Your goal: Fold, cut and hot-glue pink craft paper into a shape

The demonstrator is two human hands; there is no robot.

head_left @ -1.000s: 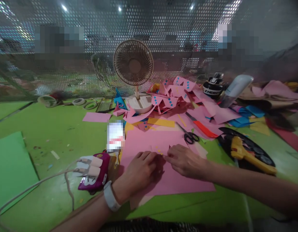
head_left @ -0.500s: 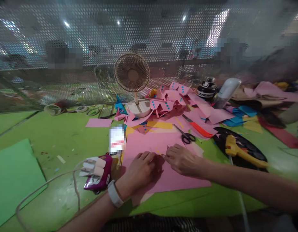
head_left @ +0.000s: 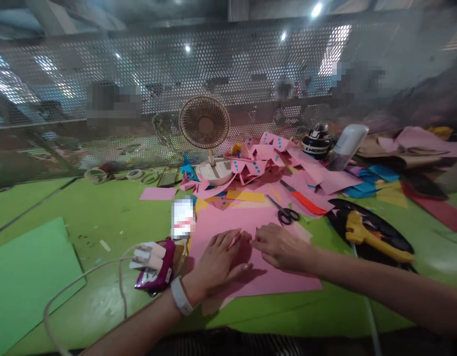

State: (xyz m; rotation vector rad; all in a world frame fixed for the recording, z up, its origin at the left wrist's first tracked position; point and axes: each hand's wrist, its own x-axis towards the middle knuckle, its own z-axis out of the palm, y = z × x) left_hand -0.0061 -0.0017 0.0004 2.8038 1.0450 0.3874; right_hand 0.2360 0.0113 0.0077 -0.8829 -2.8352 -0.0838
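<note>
A large pink sheet of paper (head_left: 288, 282) lies on the green table in front of me. My left hand (head_left: 223, 254), with a white band (head_left: 181, 296) at the wrist, rests on the sheet with its fingers stretched out and the thumb apart. Close to those fingertips is my right hand (head_left: 278, 244), its fingers curled down and pressed together at the paper. Whatever lies between the right fingertips is too small or hidden to make out. Beyond the right hand, scissors with black handles (head_left: 288, 216) lie on the pink paper.
A small fan (head_left: 204, 123) stands behind, beside a heap of pink cut-outs (head_left: 265, 153). Farther right lie a red-handled cutter (head_left: 308, 202) and a yellow glue gun (head_left: 377, 240) on a black plate (head_left: 397, 235). Left are a phone (head_left: 183, 217), a purple device with cable (head_left: 159, 272) and green sheets (head_left: 28, 277).
My left hand has opened out, its thumb now stretched away from the fingers. The right hand stays nearly in place. The view has tilted up slightly.
</note>
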